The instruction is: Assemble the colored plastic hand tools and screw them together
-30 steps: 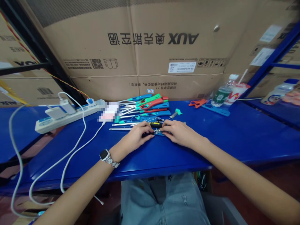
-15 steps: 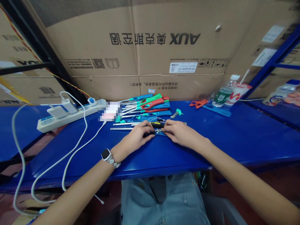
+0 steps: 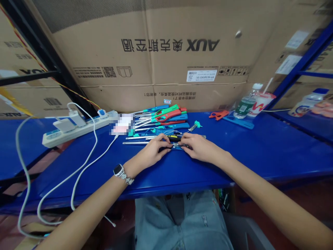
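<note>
— How is the grip?
— The left hand (image 3: 152,150) and the right hand (image 3: 199,146) both pinch the lighter (image 3: 177,148), on the table (image 3: 166,177) between them.
— What would help?
— I would hold the left steady and press the small parts (image 3: 176,144) lightly with the right.
— And its direction?
— The rod (image 3: 134,143) points left; the long axis lies about parallel with the table's near edge.

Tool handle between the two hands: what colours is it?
The tool handle is black with a yellow patch, seen in the head view.
</note>
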Demonstrator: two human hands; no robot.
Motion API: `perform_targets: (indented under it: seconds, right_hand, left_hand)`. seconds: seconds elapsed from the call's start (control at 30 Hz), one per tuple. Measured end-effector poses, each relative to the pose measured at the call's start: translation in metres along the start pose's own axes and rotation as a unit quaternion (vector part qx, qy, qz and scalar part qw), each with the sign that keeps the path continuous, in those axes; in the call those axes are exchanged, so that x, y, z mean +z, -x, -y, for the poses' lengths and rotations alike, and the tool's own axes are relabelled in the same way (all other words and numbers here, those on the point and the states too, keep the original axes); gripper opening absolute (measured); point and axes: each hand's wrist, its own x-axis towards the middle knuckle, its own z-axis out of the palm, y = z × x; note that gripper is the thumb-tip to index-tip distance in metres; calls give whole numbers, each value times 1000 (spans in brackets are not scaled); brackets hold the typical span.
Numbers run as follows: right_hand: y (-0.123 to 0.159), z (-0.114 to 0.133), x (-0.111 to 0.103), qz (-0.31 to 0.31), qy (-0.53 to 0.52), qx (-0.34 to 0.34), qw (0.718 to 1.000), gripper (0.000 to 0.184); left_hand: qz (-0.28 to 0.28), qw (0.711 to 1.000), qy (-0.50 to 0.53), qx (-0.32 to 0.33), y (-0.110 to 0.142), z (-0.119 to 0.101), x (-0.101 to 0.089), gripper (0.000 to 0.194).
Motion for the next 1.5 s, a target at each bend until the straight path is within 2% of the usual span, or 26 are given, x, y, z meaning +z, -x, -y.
perform_targets:
  seconds: [0.23, 0.37, 0.43, 0.53, 0.63, 0.8, 0.93, 1.03, 1.1, 1.27, 1.5]
  right_hand:
    - [15, 16, 7, -22, 112, -33, 993, 38]
    - [14, 13, 10, -18, 162, -36, 986, 39]
    - [11, 8, 10, -17, 162, -39, 986, 37]
    - [7, 1, 7, -22, 140, -47, 989, 37]
    - [6, -3, 4, -15, 109, -49, 993, 39]
    - [6, -6, 5, -16, 79, -47, 996, 39]
    - [4, -9, 7, -32, 70, -39, 996, 39]
    - [-1, -9, 5, -53, 67, -42, 995, 40]
    - [-8, -8, 1, -67, 64, -46, 995, 38]
    - [-44, -1, -6, -71, 40, -57, 995, 27]
    - [-118, 4, 9, -35, 39, -55, 997, 16]
  left_hand:
    - [-5, 999, -40, 13, 1, 2, 2, 18]
    - [-10, 999, -47, 5, 0, 2, 0, 12]
    - [-24, 998, -58, -6, 1, 0, -4, 10]
    - [-46, 992, -116, -26, 3, -1, -14, 26]
    - [-22, 986, -158, -55, 6, 1, -20, 40]
    - [18, 988, -132, -75, 8, 6, -21, 38]
    - [-27, 989, -115, -84, 10, 6, -30, 45]
    - [-85, 989, -91, -78, 11, 12, -41, 22]
    - [-112, 986, -85, -84, 12, 19, -49, 18]
    - [-134, 977, -120, -118, 15, 38, -59, 26]
    - [-146, 966, -157, -145, 20, 54, -59, 27]
